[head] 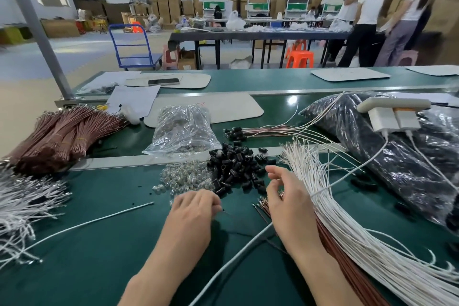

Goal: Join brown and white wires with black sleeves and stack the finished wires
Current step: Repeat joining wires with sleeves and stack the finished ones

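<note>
On the bench (104,243), a pile of sleeves (236,166) lay at the middle, with a pile of small loose parts (186,176) touching its left side and a bag of parts (183,129) behind that. Finished wires (263,131) were stacked behind the sleeves. Bundled wires (57,136) sat far left, a fan of loose wires (330,201) to the right, and beyond it a large bag (402,169) carrying a power strip (392,112).

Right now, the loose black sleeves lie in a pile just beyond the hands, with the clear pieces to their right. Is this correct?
No. The head view shows the clear pieces to the left of the black sleeves, not the right. The rest holds.
</note>
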A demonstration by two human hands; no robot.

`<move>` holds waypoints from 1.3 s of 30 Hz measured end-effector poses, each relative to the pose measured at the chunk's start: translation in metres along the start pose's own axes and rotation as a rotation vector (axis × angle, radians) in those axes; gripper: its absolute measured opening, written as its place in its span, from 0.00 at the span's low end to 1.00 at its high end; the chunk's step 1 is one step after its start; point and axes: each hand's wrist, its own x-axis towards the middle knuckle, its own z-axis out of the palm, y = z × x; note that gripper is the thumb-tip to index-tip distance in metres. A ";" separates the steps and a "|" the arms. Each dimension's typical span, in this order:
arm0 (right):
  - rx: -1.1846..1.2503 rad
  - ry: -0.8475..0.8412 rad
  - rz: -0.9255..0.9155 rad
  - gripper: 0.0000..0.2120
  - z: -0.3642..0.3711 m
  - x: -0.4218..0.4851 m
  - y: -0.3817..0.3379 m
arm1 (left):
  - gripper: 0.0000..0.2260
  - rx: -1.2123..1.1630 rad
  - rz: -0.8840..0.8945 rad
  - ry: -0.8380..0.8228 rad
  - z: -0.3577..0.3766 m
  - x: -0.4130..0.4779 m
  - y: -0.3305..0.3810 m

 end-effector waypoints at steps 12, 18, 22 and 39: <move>-0.627 -0.160 -0.027 0.18 0.017 0.011 0.006 | 0.15 -0.283 -0.423 0.177 -0.018 -0.003 -0.039; -0.600 -0.121 -0.068 0.16 0.018 0.009 0.010 | 0.11 -0.343 -0.441 0.223 -0.014 -0.004 -0.040; -0.457 -0.058 -0.129 0.16 0.018 0.008 0.008 | 0.07 -0.374 -0.430 0.226 -0.013 -0.005 -0.030; 1.599 -0.108 0.604 0.12 -0.001 0.022 -0.004 | 0.05 -0.364 -0.245 0.035 -0.004 -0.008 -0.018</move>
